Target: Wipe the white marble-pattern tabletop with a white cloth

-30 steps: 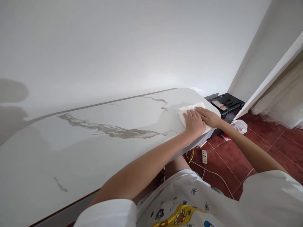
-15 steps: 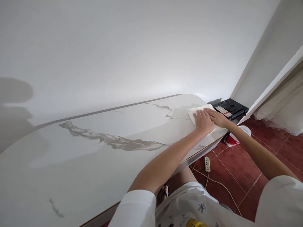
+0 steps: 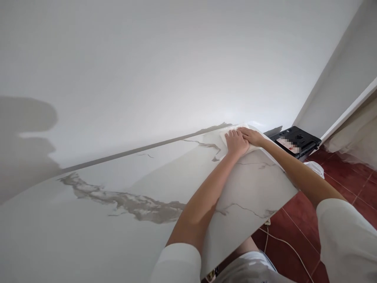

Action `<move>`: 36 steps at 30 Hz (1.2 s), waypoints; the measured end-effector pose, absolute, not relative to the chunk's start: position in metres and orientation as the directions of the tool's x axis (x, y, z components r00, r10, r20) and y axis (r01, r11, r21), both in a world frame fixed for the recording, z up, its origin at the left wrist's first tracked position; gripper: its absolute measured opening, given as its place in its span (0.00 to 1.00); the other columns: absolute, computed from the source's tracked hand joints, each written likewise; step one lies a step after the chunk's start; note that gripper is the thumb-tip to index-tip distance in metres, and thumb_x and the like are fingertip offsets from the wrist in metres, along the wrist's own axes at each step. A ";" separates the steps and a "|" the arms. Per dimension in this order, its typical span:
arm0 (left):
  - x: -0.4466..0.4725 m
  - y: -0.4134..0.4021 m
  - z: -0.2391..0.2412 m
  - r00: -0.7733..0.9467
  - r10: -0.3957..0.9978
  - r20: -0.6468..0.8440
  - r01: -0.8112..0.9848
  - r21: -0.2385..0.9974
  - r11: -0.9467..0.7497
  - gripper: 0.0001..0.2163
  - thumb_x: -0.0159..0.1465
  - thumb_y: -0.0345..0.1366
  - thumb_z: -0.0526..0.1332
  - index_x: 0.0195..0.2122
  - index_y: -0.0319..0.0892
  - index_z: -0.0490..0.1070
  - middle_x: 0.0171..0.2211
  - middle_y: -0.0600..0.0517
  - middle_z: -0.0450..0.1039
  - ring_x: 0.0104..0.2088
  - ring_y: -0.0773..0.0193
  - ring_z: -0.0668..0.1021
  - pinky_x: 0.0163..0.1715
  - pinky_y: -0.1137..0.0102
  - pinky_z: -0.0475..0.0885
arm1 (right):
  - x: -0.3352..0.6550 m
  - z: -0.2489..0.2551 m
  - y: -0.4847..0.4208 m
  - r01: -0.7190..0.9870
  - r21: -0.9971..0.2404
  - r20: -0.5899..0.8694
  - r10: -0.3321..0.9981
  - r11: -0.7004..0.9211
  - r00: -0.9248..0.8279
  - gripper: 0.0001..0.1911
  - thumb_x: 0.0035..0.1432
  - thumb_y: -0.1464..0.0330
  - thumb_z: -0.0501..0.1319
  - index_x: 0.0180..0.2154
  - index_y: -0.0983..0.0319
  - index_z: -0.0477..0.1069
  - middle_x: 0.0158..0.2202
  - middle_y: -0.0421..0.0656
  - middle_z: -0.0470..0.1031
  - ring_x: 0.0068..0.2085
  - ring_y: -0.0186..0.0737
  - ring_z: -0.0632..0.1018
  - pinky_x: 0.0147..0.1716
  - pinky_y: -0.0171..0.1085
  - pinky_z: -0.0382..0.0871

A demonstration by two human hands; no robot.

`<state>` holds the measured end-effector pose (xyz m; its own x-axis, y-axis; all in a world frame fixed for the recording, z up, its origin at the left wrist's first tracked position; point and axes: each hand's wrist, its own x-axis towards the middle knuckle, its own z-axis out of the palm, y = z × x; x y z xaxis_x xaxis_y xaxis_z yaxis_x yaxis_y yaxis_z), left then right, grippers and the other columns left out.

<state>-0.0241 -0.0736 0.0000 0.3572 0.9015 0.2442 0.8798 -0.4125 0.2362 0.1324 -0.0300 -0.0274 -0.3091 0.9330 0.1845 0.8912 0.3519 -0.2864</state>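
Left hand: the left hand lies palm down on a folded white cloth, fingers extended and unclenched; the palm side is hidden, so any pinch on the fabric cannot be told.
Right hand: the right hand is also laid flat, fingers stretched toward the left hand and close against it; whether its fingertips overlap the other hand is hard to make out.
Cloth: it sits under both hands at the far right end of the table, near the wall; its middle is covered, and only pale borders show around the fingers.
Sleeves: both forearms run back to white sleeves, the left sleeve cut off by the bottom edge, the right sleeve by the right side.
Marble-patterned tabletop: white with grey-brown veins; the left forearm hides part of the large vein, and the left end runs out of view.
Wall: pale, behind the table, with a soft shadow at left.
Black case: beyond the table's right end, its label blurred into blocks.
White bag: below the case, partly hidden by the right arm.
Red tiled floor: a pale cable crosses it, its upper end partly behind the table edge.
Curtain: sheer, cropped at right.
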 end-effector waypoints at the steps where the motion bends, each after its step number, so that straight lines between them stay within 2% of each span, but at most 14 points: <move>1: -0.025 -0.067 0.000 0.348 0.906 0.243 0.883 0.239 -0.403 0.23 0.68 0.35 0.45 0.61 0.32 0.62 0.60 0.37 0.65 0.60 0.48 0.64 0.61 0.55 0.56 | 0.131 -0.027 -0.022 0.884 -0.298 0.188 0.930 0.361 -0.316 0.28 0.68 0.58 0.43 0.66 0.54 0.59 0.68 0.36 0.59 0.69 0.46 0.59 0.67 0.51 0.54; 7: -0.032 -0.033 -0.002 0.321 0.913 0.254 0.893 0.241 -0.380 0.23 0.67 0.35 0.45 0.61 0.31 0.62 0.59 0.38 0.65 0.60 0.48 0.64 0.61 0.55 0.56 | 0.119 -0.024 0.015 0.878 -0.315 0.199 0.930 0.359 -0.309 0.28 0.67 0.59 0.45 0.65 0.57 0.61 0.68 0.39 0.61 0.68 0.46 0.61 0.66 0.50 0.54; 13: -0.038 -0.014 -0.005 0.305 0.917 0.258 0.900 0.236 -0.366 0.22 0.67 0.35 0.45 0.60 0.33 0.63 0.58 0.38 0.66 0.59 0.48 0.64 0.60 0.55 0.56 | 0.110 -0.022 0.028 0.867 -0.330 0.222 0.923 0.373 -0.313 0.26 0.66 0.59 0.47 0.62 0.53 0.65 0.64 0.38 0.67 0.63 0.50 0.68 0.61 0.52 0.63; 19: -0.024 -0.003 -0.005 0.330 0.905 0.269 0.893 0.222 -0.392 0.22 0.68 0.36 0.44 0.59 0.35 0.63 0.57 0.39 0.67 0.60 0.49 0.64 0.61 0.56 0.55 | 0.126 -0.022 0.030 0.860 -0.368 0.220 0.932 0.353 -0.288 0.27 0.66 0.59 0.45 0.63 0.55 0.63 0.66 0.39 0.64 0.66 0.48 0.64 0.65 0.51 0.57; 23: -0.010 -0.001 -0.004 0.324 0.908 0.264 0.895 0.227 -0.385 0.22 0.68 0.35 0.44 0.59 0.34 0.63 0.57 0.39 0.67 0.60 0.48 0.64 0.62 0.54 0.54 | 0.139 -0.020 0.032 0.872 -0.380 0.181 0.950 0.308 -0.256 0.28 0.65 0.59 0.46 0.64 0.55 0.63 0.66 0.39 0.64 0.66 0.48 0.64 0.65 0.51 0.56; 30: -0.005 -0.016 -0.005 0.366 0.885 0.289 0.874 0.219 -0.433 0.22 0.68 0.36 0.44 0.61 0.35 0.63 0.59 0.39 0.66 0.61 0.49 0.63 0.63 0.54 0.53 | 0.150 -0.025 0.017 0.893 -0.329 0.176 0.949 0.306 -0.260 0.30 0.67 0.58 0.43 0.66 0.57 0.59 0.69 0.41 0.59 0.69 0.46 0.59 0.68 0.50 0.52; 36: 0.006 -0.059 -0.001 0.389 0.890 0.237 0.868 0.229 -0.441 0.23 0.69 0.36 0.44 0.62 0.32 0.61 0.61 0.38 0.64 0.62 0.49 0.62 0.63 0.54 0.53 | 0.171 -0.032 -0.021 0.884 -0.298 0.220 0.927 0.361 -0.305 0.31 0.69 0.52 0.41 0.66 0.54 0.59 0.68 0.38 0.61 0.68 0.46 0.60 0.68 0.51 0.52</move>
